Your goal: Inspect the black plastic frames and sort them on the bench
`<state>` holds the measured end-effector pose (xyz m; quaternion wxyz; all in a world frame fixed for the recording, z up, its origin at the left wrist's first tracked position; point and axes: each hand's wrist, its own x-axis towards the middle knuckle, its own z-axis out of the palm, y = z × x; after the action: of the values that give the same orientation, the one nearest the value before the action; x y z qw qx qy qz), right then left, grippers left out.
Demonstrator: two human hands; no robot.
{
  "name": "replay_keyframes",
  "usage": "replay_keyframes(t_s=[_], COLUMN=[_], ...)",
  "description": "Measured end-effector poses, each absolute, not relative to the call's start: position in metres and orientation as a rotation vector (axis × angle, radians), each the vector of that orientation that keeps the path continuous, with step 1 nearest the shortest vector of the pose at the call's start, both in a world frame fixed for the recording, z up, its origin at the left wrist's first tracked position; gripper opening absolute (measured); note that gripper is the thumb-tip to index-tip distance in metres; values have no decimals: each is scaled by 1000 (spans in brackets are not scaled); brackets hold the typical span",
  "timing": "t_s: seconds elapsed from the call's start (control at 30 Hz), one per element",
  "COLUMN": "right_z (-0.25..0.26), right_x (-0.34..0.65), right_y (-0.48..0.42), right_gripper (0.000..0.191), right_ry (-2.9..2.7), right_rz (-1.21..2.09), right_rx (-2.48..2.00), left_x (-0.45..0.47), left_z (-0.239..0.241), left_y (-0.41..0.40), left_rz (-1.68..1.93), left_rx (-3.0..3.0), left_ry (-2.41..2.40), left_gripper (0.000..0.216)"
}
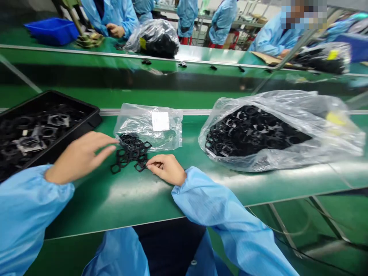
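Observation:
A loose pile of small black ring-shaped plastic parts (132, 150) lies on the green tabletop, partly against a clear plastic bag with a white label (172, 140). My left hand (83, 155) hovers at the pile's left side, thumb and fingers apart, with nothing in it. At the pile's lower right, my right hand (167, 168) has thumb and fingers pinched at the edge of one black ring part (140, 165). That part still lies at the border of the pile.
On the left stands a black tray (93, 115) of black and clear parts. A big clear bag (324, 149) full of black parts lies on the right. Behind runs a conveyor strip (189, 96); beyond it are co-workers in blue sleeves, a blue bin (54, 32) and more bags.

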<state>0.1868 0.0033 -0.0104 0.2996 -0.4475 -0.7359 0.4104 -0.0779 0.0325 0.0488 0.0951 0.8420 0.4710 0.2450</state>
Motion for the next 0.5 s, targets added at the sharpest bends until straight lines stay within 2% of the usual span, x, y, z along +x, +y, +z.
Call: replay_keyframes(t_s=[0.07,0.13,0.27,0.33,0.5], right_z=[2,21,55,62,52], right_x=[197,217,272,296,320], right_y=[5,9,23,34,55], right_gripper=[12,16,26,33,33], right_ry=[-1999,-2139,-2173,-2056,-1884], right_rz=[1038,828,215,105,-7], right_rx=[-1240,-1367,-2068,-2257,-2531], left_x=[-65,-56,-54,-56,-55], left_z=[22,4,-7,-7,-6], left_y=[33,35,38,39,35], left_rz=[579,572,725,773,856], left_rx=[2585,2611,2582,2576,2561], left_ry=[1342,1275,1195,1168,1121], left_gripper=[44,42,33,30,22])
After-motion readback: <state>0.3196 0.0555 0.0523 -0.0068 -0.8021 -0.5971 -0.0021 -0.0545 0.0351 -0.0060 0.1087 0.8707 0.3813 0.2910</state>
